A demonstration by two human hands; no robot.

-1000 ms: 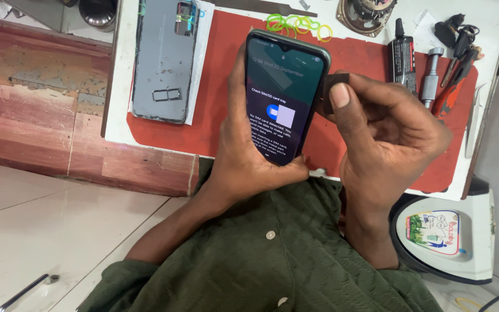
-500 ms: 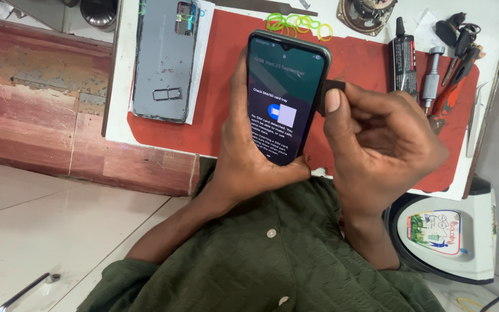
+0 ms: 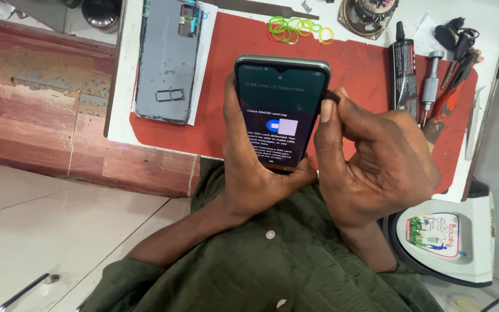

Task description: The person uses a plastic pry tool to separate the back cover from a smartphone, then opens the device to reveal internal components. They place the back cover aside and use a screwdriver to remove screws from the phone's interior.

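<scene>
Smartphone (image 3: 281,118), screen lit, upright above red mat (image 3: 226,75). Left hand (image 3: 249,173) wrapped round its lower body; right hand (image 3: 371,156) pinching small dark tray (image 3: 331,95) at phone's side edge. Risk: skewed tray may jam; grip slip drops phone onto bench.

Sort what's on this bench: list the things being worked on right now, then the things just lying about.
In hand:
- smartphone, screen lit, held by left hand
- small dark part pinched by right hand at the phone's edge

Lying about:
- opened phone back
- rubber bands
- black tube
- screwdriver
- speaker
</scene>
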